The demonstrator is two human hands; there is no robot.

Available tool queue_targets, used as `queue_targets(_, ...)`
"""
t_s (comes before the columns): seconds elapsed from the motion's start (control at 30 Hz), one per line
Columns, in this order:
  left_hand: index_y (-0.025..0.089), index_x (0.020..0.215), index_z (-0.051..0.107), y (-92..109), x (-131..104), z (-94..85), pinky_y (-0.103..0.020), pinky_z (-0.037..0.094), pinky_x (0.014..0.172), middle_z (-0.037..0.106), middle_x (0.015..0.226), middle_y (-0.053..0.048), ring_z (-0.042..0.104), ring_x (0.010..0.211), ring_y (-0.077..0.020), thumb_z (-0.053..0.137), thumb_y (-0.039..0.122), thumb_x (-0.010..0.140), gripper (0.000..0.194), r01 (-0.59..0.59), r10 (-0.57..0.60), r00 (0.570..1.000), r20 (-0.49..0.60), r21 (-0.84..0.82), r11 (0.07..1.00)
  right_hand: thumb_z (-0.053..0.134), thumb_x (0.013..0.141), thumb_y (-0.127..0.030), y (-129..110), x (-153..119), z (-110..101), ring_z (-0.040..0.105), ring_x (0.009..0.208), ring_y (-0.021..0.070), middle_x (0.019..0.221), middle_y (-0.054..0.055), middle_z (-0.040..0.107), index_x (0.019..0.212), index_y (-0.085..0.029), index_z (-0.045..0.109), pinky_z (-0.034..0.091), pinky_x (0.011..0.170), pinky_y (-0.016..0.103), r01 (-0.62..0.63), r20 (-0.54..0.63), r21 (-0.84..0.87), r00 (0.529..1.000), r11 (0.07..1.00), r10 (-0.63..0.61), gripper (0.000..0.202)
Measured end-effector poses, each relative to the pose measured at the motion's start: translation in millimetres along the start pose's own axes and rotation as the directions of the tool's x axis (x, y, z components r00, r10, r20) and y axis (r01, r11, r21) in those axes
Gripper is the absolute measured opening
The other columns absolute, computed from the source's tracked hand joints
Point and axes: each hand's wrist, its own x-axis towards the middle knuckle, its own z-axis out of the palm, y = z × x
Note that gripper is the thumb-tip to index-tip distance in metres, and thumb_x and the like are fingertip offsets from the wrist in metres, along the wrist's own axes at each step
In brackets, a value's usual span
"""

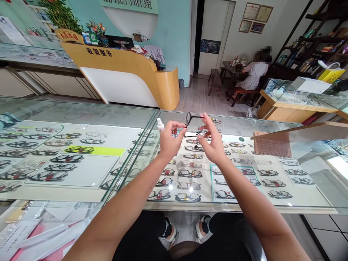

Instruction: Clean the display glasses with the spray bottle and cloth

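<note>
A pair of dark-framed eyeglasses is held up above the glass display case. My left hand pinches the front of the frame by its lower lens. With its fingers at the far ends of the temples, my right hand grips the same eyeglasses from the other side. The temples are unfolded and point to the right. Just left of my left hand, a small white spray bottle stands upright on the glass. My fingers partly hide the lower lens.
Rows of eyeglasses lie inside the glass display case. A brown woven-faced panel is at the right. Papers lie at lower left. Beyond are a cashier counter and a seated person at a table.
</note>
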Motion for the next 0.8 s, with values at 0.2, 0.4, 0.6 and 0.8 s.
queue_targets(0.2, 0.028, 0.097, 0.069, 4, -9, 4.0, -0.039, 0.048, 0.086, 0.082, 0.106, -0.004, 0.059, 0.081, -0.0218, 0.083, 0.040, 0.093, 0.019, -0.004, -0.001, 0.997, 0.080, 0.057, 0.998, 0.057, 0.106, -0.031, -5, -2, 5, 0.068, 0.133, 0.0336, 0.177, 0.010, 0.050, 0.181, -0.039, 0.024, 0.063, 0.098, 0.051, -0.020, 0.029, -0.017, 0.999, 1.000, 0.020, 0.082)
queue_targets(0.4, 0.029, 0.099, 0.072, 4, -10, 4.1, -0.040, 0.049, 0.087, 0.083, 0.107, -0.005, 0.059, 0.081, -0.0227, 0.081, 0.039, 0.095, 0.015, -0.047, 0.038, 0.994, 0.100, 0.095, 0.994, 0.056, 0.105, -0.029, -6, 1, -3, 0.060, 0.126, 0.0393, 0.154, 0.013, 0.068, 0.182, -0.036, 0.026, 0.057, 0.104, 0.062, 0.086, 0.009, -0.229, 0.996, 0.970, -0.087, 0.083)
queue_targets(0.6, 0.028, 0.099, 0.069, 2, -10, 4.3, -0.040, 0.048, 0.085, 0.083, 0.107, -0.004, 0.060, 0.082, -0.0222, 0.081, 0.037, 0.095, 0.016, -0.039, 0.030, 0.995, 0.094, 0.096, 0.995, 0.055, 0.106, -0.029, -5, 2, -4, 0.060, 0.123, 0.0379, 0.155, 0.012, 0.067, 0.179, -0.039, 0.029, 0.054, 0.107, 0.062, 0.127, 0.024, -0.260, 0.992, 0.957, -0.125, 0.077)
queue_targets(0.8, 0.026, 0.096, 0.063, 5, -8, 5.7, -0.036, 0.046, 0.079, 0.084, 0.107, -0.004, 0.056, 0.076, -0.0182, 0.084, 0.034, 0.092, 0.023, 0.045, -0.045, 0.999, 0.026, -0.014, 0.999, 0.063, 0.103, -0.034, 5, -1, 3, 0.069, 0.100, 0.0307, 0.132, 0.015, 0.072, 0.148, -0.026, 0.054, 0.058, 0.095, 0.053, 0.003, -0.155, -0.171, 0.988, 0.985, -0.029, 0.046)
